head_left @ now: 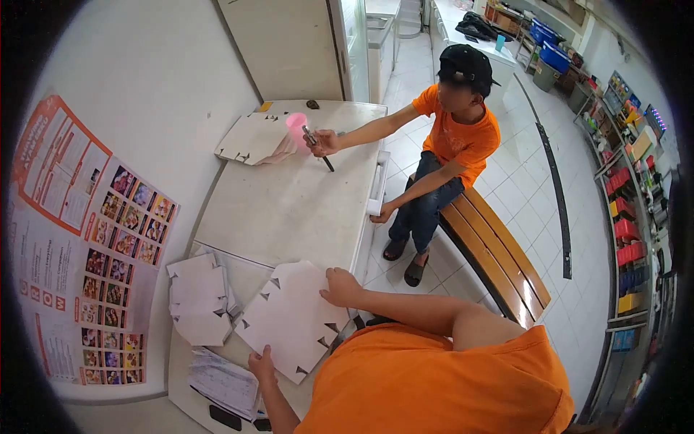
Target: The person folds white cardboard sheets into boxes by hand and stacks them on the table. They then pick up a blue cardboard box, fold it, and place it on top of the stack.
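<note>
A flat white die-cut cardboard sheet (293,322) with small triangular notches lies on the near end of the white table (289,210). My right hand (340,286) grips its upper right edge, fingers curled over the card. My left hand (262,364) holds its lower left edge. To the left of the sheet sits a stack of similar white cardboard pieces (199,300). My orange shirt fills the bottom of the view.
A co-worker in an orange shirt (463,134) sits on a wooden bench (495,253), one hand holding a dark tool (318,145) beside a pink cup (296,123) and another cardboard sheet (249,137). Printed papers (224,380) and a black phone (224,417) lie near me. Menu posters (94,239) cover the left wall.
</note>
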`<state>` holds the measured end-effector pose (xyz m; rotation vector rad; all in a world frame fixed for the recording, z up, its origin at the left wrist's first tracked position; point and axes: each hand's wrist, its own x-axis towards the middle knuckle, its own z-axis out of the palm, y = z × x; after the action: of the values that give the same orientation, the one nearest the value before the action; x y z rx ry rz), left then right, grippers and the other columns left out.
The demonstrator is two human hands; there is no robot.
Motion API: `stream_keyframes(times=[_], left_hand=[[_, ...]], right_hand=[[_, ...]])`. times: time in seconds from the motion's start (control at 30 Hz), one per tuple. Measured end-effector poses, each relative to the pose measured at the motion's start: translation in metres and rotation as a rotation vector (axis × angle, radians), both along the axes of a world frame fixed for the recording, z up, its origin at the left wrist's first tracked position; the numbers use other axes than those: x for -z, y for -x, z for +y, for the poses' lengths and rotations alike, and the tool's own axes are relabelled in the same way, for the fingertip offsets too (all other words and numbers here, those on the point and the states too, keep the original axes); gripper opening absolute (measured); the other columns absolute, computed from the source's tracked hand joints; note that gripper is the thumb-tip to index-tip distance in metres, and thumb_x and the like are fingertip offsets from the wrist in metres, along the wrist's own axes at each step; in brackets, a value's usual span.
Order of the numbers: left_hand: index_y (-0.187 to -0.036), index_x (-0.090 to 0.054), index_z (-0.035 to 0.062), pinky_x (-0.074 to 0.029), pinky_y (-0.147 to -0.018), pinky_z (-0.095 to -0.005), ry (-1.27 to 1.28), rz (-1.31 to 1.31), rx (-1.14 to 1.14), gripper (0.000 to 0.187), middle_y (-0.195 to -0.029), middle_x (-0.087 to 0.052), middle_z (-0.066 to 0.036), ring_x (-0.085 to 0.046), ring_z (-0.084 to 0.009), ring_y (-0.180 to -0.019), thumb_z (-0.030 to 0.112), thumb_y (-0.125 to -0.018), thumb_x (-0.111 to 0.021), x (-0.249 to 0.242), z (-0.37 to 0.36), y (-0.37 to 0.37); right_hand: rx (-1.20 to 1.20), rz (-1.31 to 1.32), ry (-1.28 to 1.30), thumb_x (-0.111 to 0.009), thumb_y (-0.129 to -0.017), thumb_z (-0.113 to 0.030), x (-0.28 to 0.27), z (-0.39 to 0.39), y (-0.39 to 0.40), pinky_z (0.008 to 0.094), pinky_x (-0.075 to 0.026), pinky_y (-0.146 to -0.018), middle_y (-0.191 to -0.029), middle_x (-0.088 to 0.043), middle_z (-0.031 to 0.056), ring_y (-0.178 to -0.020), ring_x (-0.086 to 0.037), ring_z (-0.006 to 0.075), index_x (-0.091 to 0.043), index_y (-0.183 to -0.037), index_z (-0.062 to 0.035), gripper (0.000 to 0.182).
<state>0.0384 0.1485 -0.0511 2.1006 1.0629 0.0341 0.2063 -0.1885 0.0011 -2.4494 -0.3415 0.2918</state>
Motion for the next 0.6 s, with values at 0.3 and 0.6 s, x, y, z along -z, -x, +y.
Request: stream_keyframes(times=[0.3,0.6], left_hand=[[-0.077,-0.045,0.0008,-0.042,-0.060,-0.0361,-0.031,-0.007,0.010,0.047,-0.074,-0.049,-0.005,-0.044,-0.0199,-0.066,0.032,-0.079,-0.080,0.010,0.002,0.001],[-0.125,-0.050,-0.0005,-0.049,-0.091,-0.0325,0.339,-0.465,-0.216,0.064,-0.118,-0.059,-0.012,-0.057,-0.0219,-0.106,0.026,-0.078,-0.085,0.008,-0.007,0.018]], right_hand=[[0.100,0.347,-0.296,-0.071,-0.085,-0.043,-0.033,0.004,-0.029,0.0439,-0.050,-0.090,-0.109,-0.065,0.0264,-0.107,-0.063,0.0366,-0.055,-0.120,0.0069,0.063],[-0.412,0.638,-0.508,-0.066,-0.094,-0.037,-0.036,-0.006,-0.039,0.0335,-0.047,-0.094,-0.119,-0.065,0.0141,-0.109,-0.060,0.0229,-0.061,-0.126,0.0032,0.052]])
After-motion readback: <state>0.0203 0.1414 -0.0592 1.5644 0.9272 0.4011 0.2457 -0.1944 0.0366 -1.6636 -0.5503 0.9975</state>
